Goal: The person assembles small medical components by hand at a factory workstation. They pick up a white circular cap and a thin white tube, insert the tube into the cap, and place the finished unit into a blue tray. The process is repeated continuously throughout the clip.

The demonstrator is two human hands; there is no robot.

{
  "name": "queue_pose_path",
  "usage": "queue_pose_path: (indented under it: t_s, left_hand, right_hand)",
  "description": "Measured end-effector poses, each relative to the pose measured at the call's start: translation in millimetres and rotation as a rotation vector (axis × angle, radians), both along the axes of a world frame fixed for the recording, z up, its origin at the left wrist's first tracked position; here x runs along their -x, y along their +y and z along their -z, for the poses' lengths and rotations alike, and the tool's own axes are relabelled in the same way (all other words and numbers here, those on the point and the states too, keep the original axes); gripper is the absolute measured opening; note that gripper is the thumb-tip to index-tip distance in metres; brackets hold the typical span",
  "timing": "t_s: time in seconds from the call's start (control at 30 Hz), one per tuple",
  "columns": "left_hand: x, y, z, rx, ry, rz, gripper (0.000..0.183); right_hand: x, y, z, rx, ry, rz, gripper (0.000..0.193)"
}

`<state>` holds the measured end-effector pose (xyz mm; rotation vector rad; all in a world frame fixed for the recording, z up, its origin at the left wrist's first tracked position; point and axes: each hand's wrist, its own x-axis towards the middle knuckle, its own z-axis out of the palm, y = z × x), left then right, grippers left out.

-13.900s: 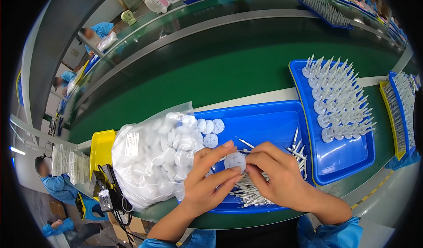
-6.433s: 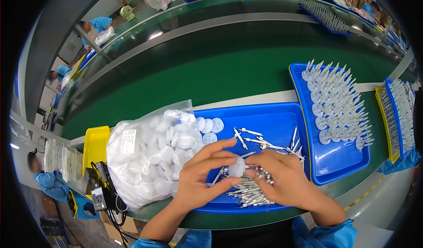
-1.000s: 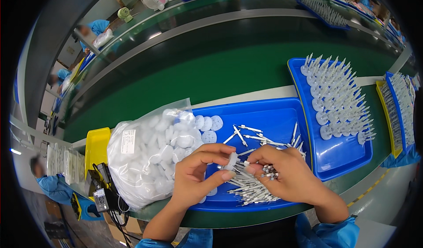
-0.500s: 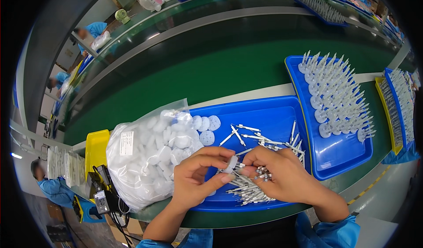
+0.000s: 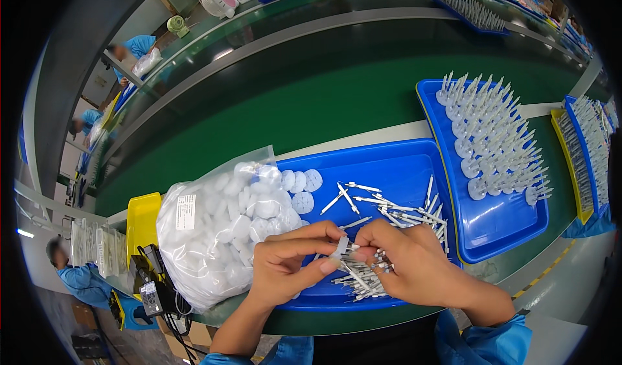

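Your left hand (image 5: pixel 282 268) and right hand (image 5: pixel 414 268) meet over the near edge of the blue tray (image 5: pixel 389 171), at six o'clock in the view. Both grips are clenched on one small white disc (image 5: pixel 339 248), pinched between your fingertips just above the pile of thin white needles (image 5: pixel 369 281). At nine o'clock from your hands lies the clear bag of discs (image 5: pixel 220 229). At two o'clock, the second blue tray (image 5: pixel 499 222) carries assembled pieces.
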<state>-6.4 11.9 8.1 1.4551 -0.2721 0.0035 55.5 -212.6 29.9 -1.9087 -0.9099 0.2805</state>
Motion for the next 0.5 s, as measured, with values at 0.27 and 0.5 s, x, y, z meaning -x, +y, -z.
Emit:
queue_pose_path:
  t_s: [0.27, 0.5]
  left_hand:
    - [3.3, -0.1, 2.7, -0.088, -0.016, -0.035, 0.024]
    - [2.2, -5.9, 4.2, -0.155, -0.214, -0.153, 0.035]
  right_hand:
    - [2.4, -0.5, -3.6, 0.056, -0.119, 0.004, 0.035]
    - [-4.0, 4.0, 3.9, -0.092, -0.296, 0.033, 0.031]
